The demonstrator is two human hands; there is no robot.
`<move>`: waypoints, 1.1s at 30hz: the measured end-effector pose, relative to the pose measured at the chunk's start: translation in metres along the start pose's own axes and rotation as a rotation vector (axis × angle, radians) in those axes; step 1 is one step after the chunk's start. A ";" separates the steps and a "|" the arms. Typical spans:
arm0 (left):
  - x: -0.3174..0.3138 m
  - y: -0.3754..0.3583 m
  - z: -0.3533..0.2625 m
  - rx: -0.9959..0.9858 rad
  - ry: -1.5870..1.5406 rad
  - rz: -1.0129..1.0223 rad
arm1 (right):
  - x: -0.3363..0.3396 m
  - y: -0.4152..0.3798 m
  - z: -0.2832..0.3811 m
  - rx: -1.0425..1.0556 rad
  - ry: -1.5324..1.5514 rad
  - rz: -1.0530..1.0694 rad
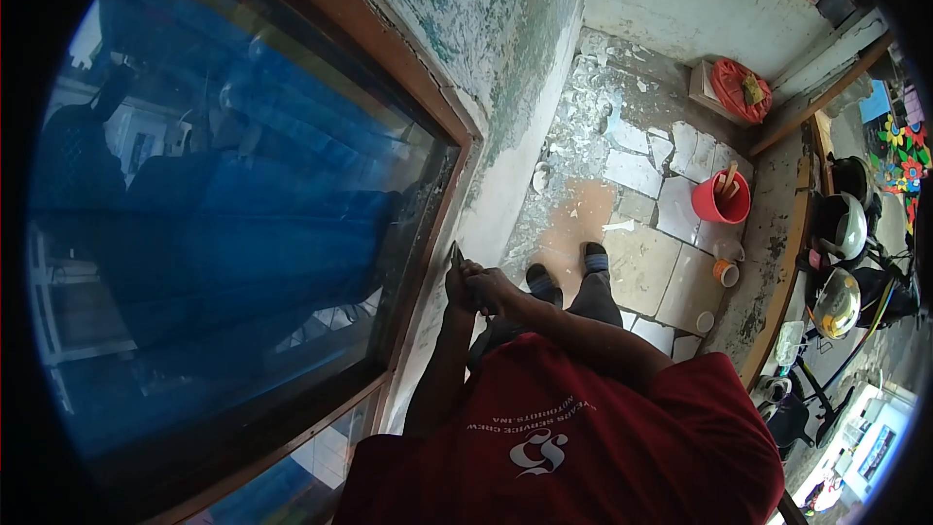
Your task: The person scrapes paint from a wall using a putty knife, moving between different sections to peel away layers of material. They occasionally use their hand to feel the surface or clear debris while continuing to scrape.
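Both my hands meet at the right edge of a brown wooden window frame (428, 233). My left hand (459, 284) grips a small dark tool (455, 255) whose tip touches the frame beside the glass (243, 233). My right hand (501, 297) is closed over the left hand and the tool's handle. What kind of tool it is cannot be made out. My red shirt (583, 428) fills the bottom of the view. My two feet (569, 272) stand on the floor close to the wall.
A peeling white and green wall (505, 58) runs beside the window. On the broken tile floor (641, 262) are a red bucket with wooden sticks (721, 202), a small orange cup (725, 273) and a red bag on a box (741, 87). Two helmets (838, 262) lie at the right.
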State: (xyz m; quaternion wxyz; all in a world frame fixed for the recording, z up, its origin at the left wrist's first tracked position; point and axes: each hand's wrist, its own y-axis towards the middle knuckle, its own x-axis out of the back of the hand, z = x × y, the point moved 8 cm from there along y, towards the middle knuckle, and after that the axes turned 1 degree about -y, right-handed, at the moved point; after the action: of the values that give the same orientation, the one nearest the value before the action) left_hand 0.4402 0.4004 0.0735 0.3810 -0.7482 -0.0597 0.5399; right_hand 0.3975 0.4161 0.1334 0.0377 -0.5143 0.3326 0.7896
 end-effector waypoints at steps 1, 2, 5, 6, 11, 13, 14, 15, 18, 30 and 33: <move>-0.015 -0.011 0.003 0.000 -0.017 0.021 | -0.001 -0.002 0.002 -0.012 0.003 0.009; -0.036 -0.024 0.004 0.000 -0.030 0.045 | 0.000 0.000 0.002 -0.022 -0.004 0.022; -0.024 -0.016 -0.003 -0.008 -0.027 -0.018 | 0.003 -0.001 -0.001 -0.065 -0.038 0.057; -0.012 -0.007 -0.008 -0.012 -0.033 -0.052 | 0.005 0.000 -0.004 -0.076 -0.045 0.070; -0.064 -0.011 0.005 0.079 0.258 -0.085 | 0.021 -0.013 -0.034 0.094 0.098 -0.075; -0.063 -0.032 0.010 -0.078 0.085 -0.163 | 0.039 -0.021 -0.036 0.258 0.233 -0.263; -0.063 -0.045 0.013 -0.032 0.117 -0.128 | 0.043 -0.025 -0.037 0.285 0.241 -0.319; -0.055 -0.044 0.007 -0.091 0.095 -0.159 | 0.044 -0.028 -0.036 0.263 0.200 -0.361; -0.030 -0.011 0.001 -0.019 -0.006 -0.104 | 0.025 -0.020 -0.023 0.199 0.193 -0.397; -0.030 -0.032 0.003 -0.023 0.086 -0.213 | -0.057 0.059 0.044 -1.346 -0.474 0.097; -0.067 -0.063 -0.002 -0.132 0.130 -0.236 | -0.050 0.047 0.050 -1.547 -0.586 -0.150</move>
State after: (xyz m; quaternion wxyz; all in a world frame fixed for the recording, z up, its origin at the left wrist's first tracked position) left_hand 0.4348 0.4103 0.1645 0.3949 -0.7929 -0.1575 0.4366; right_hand 0.3629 0.4220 0.2103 -0.1889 -0.1891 -0.3627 0.8927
